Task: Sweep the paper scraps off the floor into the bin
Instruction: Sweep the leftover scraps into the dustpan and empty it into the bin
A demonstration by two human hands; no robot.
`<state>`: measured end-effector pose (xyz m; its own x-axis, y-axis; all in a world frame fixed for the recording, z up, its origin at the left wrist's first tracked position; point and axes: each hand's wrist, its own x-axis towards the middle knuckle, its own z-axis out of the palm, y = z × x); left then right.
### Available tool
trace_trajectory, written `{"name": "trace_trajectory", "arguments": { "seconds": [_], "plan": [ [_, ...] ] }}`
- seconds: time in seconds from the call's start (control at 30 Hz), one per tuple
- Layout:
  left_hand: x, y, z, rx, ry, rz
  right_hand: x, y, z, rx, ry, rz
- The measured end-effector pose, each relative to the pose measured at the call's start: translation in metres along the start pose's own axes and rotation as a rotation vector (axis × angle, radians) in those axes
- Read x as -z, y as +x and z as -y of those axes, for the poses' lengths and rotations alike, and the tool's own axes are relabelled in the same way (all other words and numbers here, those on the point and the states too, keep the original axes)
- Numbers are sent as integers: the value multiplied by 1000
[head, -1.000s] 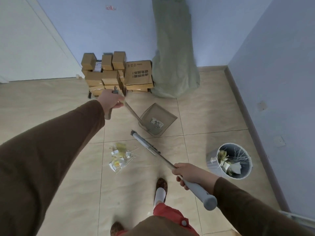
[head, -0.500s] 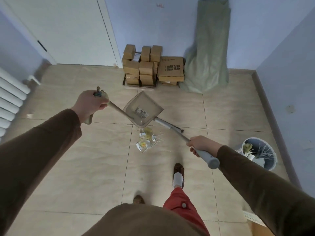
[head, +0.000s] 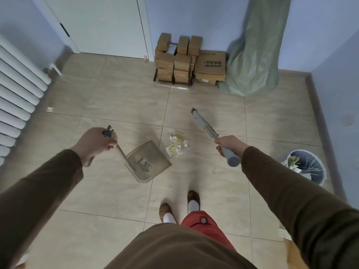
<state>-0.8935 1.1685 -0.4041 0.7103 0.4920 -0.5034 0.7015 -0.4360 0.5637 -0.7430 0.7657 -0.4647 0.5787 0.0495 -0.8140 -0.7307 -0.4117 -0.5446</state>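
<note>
A small pile of white and yellow paper scraps [head: 177, 143] lies on the tiled floor in the middle. My left hand [head: 95, 143] grips the handle of a beige dustpan [head: 148, 161], whose pan sits just left of the scraps. My right hand [head: 229, 144] grips the grey handle of a broom [head: 204, 124], which points up and away, to the right of the pile. A grey bin [head: 308, 167] with scraps inside stands at the right by the wall.
Stacked cardboard boxes [head: 186, 59] and a tall green sack [head: 254, 55] stand against the far wall. A white radiator [head: 17, 98] lines the left wall, a white door [head: 101, 26] is behind. My feet [head: 180, 206] stand below the pile.
The dustpan has moved from beyond the scraps down to their left side. The broom has swung to the right of the pile. The view has tilted and widened.
</note>
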Motion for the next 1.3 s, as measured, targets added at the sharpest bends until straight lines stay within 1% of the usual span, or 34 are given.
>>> {"name": "trace_trajectory", "arguments": {
  "seconds": [0.13,0.23,0.4,0.57,0.63,0.7,0.8,0.87,1.0,1.07,1.13,1.2,1.3],
  "plan": [
    [-23,-5,15,55,19,30,-4,0,4,1,5,4],
    [-39,-4,14,79,-6,35,-3,5,5,-8,-2,15],
    [-60,0,-14,56,-39,43,0,14,6,1,-20,39],
    [-74,11,-44,9,10,39,-1,28,11,43,-33,69],
    [-75,18,-55,17,24,28,-2,36,9,65,-64,75],
    [-73,24,-65,34,20,14,-2,51,5,38,-98,99],
    [-70,34,-75,65,1,-5,-9,78,5,-24,-297,96],
    [-69,39,-77,76,9,-9,-20,97,11,-25,-421,60],
    [-76,49,-71,105,-15,-10,-46,122,13,-54,-648,85],
    [-79,53,-71,106,-12,-5,-48,120,4,-24,-821,100],
    [-79,56,-72,94,-8,3,-35,115,-9,68,-1035,93],
    [-77,58,-72,94,-4,13,-7,105,-19,124,-1202,81],
    [-74,59,-73,89,-5,31,47,87,-18,173,-1309,52]
  ]
}}
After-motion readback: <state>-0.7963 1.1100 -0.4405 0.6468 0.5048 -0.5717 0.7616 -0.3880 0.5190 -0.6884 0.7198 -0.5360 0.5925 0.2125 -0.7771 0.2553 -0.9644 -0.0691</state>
